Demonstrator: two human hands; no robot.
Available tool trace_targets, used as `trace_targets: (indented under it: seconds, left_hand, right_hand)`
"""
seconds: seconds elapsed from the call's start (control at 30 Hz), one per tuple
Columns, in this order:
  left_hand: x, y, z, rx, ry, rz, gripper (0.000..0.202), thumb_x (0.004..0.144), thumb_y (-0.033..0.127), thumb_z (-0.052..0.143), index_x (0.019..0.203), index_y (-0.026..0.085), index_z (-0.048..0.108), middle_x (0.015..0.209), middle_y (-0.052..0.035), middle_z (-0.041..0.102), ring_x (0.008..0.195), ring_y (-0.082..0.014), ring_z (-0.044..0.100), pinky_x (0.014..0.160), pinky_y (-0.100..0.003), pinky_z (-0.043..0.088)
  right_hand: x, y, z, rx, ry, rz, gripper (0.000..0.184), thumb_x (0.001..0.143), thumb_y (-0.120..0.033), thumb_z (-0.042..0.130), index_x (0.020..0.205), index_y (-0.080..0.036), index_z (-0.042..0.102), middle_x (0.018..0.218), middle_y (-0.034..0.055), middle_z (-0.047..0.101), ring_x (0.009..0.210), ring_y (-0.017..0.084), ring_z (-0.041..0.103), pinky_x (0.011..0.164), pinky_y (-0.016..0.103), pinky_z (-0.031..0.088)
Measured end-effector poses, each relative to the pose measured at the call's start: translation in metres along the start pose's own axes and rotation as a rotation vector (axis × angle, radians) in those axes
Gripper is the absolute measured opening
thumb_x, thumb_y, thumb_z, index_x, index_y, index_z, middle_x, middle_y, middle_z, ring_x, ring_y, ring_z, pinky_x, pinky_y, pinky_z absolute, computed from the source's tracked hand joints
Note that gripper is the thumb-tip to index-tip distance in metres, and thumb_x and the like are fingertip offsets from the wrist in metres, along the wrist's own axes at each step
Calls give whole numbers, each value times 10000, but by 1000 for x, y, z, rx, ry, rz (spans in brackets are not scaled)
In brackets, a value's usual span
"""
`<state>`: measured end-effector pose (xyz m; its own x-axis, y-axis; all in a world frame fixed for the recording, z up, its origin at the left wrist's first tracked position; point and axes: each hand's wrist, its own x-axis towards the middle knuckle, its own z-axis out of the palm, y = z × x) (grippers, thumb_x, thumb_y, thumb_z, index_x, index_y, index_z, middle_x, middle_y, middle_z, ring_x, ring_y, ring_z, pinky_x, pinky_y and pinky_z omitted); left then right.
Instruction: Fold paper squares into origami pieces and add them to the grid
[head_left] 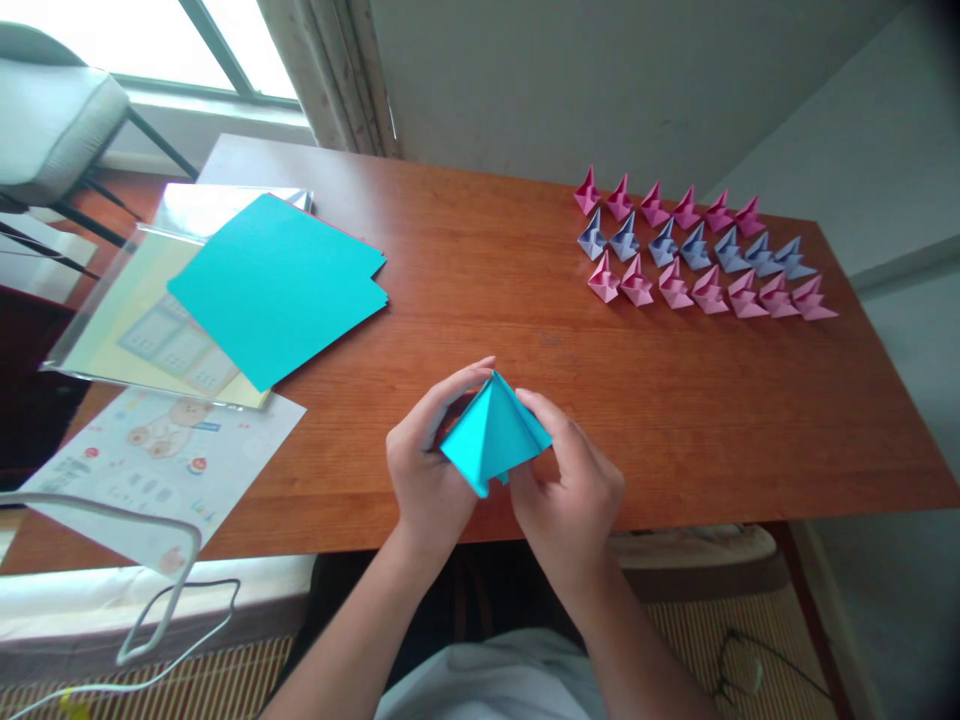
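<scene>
Between my hands, near the table's front edge, is a turquoise folded paper piece (495, 430) with a pointed top and flared sides, like a small tent. My left hand (435, 450) grips its left side, the index finger reaching up to the peak. On the right side, my right hand (566, 475) holds it with the index finger near the top and the thumb low down. The undersides of the folds are mostly hidden. Turquoise paper sheets (281, 290) lie stacked at the left of the table.
Three rows of folded paper figures stand at the back right: dark pink (654, 205), lilac (696, 247) and light pink (709, 290). Under the turquoise sheets lie clear plastic paper packs (112, 310). A printed sheet (161, 460) and white cable (187, 540) are at front left.
</scene>
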<state>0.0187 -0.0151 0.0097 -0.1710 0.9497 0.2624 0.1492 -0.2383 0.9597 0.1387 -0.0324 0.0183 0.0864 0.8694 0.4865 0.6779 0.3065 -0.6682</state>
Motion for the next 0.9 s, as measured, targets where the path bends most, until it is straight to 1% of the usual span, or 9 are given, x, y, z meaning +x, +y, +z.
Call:
trace_targets:
  seconds: [0.1, 0.17, 0.27, 0.33, 0.4, 0.53, 0.6, 0.7, 0.9]
  left_hand:
    - [-2, -3, -6, 84, -77, -24, 521, 752, 5, 607, 1211, 220, 727, 1194, -24, 781, 1082, -214, 745, 928, -279, 588]
    - [-4, -4, -9, 117, -112, -57, 556, 741, -3, 603, 1234, 223, 722, 1192, -23, 782, 1071, -214, 750, 923, -271, 588]
    - [-6, -3, -11, 62, -145, -105, 578, 763, 18, 619, 1303, 216, 680, 1231, -43, 767, 1099, -223, 742, 932, -272, 591]
    - [-7, -3, -9, -31, -136, -146, 579, 788, 35, 636, 1340, 209, 644, 1244, -56, 759, 1107, -223, 739, 904, -264, 603]
    - [-9, -1, -5, -104, -97, -169, 551, 801, 46, 659, 1330, 201, 640, 1243, -63, 756, 1112, -219, 734, 889, -254, 607]
    - [-12, 3, 4, -125, -8, -153, 479, 815, 62, 699, 1272, 202, 672, 1210, -51, 766, 1103, -203, 730, 916, -247, 594]
    - [-14, 5, 7, -110, 13, -158, 454, 821, 68, 700, 1253, 208, 686, 1197, -45, 768, 1081, -200, 734, 918, -256, 591]
    - [-15, 5, 9, -49, -5, -153, 432, 815, 44, 666, 1209, 213, 717, 1156, -36, 776, 1033, -201, 740, 907, -275, 590]
    - [-15, 3, 4, 122, -17, -53, 411, 808, 48, 652, 1171, 219, 740, 1097, -25, 787, 961, -191, 738, 854, -269, 578]
  right_hand:
    - [2, 5, -4, 38, -28, 61, 309, 898, -154, 588, 1174, -238, 698, 1093, 52, 808, 982, 224, 787, 863, 301, 634]
    - [2, 7, -6, 89, -63, 117, 305, 879, -160, 594, 1149, -237, 711, 1086, 46, 809, 965, 222, 788, 854, 304, 633]
    - [0, 12, -6, 190, -109, 222, 318, 854, -159, 612, 1143, -244, 716, 1084, 35, 807, 940, 214, 784, 825, 301, 629]
    - [-3, 15, -5, 243, -130, 280, 343, 840, -156, 629, 1158, -255, 712, 1101, 29, 800, 957, 217, 775, 845, 316, 623]
    - [-5, 18, -3, 294, -155, 322, 374, 825, -162, 664, 1181, -269, 704, 1137, 28, 789, 1002, 228, 761, 883, 336, 614]
    - [-12, 25, 3, 390, -149, 389, 391, 828, -202, 717, 1208, -287, 688, 1204, 40, 766, 1102, 247, 732, 905, 346, 604]
    - [-15, 28, 5, 408, -135, 405, 375, 849, -213, 703, 1216, -292, 683, 1217, 39, 762, 1123, 247, 724, 914, 351, 598]
    - [-18, 31, 5, 388, -158, 384, 368, 843, -219, 709, 1202, -297, 689, 1181, 23, 773, 1069, 237, 735, 902, 343, 590]
    - [-16, 27, 2, 337, -168, 335, 289, 839, -195, 683, 1115, -271, 715, 1045, 7, 801, 928, 203, 759, 799, 288, 591]
